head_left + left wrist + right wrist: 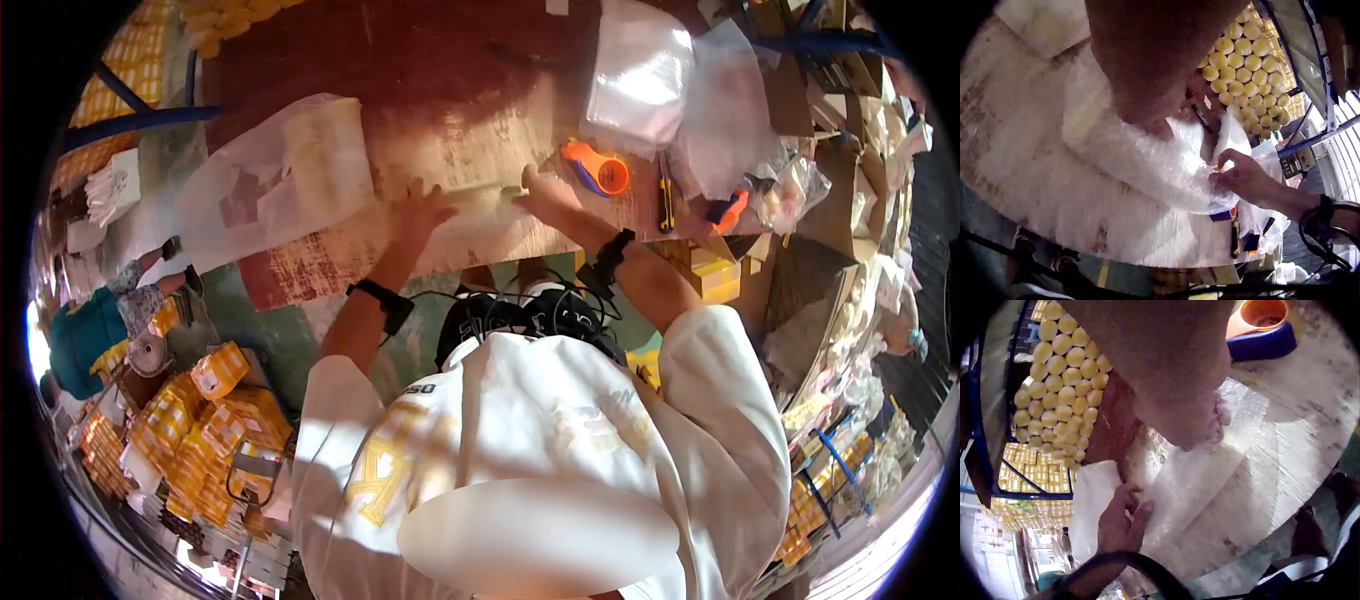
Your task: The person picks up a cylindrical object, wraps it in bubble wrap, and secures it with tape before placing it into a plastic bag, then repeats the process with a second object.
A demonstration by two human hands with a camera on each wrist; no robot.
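Note:
A sheet of clear plastic film (1141, 165) lies across the wooden table (340, 260) in front of the person. At its left part is the left hand (420, 210), whose fingers are spread and touch the film. The right hand (548, 195) pinches the film's right edge between thumb and forefinger, as the left wrist view shows. In the right wrist view the left hand (1124, 519) rests at the film's far end, thumb apart from the fingers. Just right of the right hand lies an orange and blue tape dispenser (584, 155).
A yellow and black utility knife (667, 200) and a second orange tool (733, 212) lie toward the right edge. Clear plastic bags (635, 85) are stacked behind them. More translucent plastic (245, 185) hangs over the left edge. Yellow-taped parcels (215, 430) and another person (85, 335) are at left.

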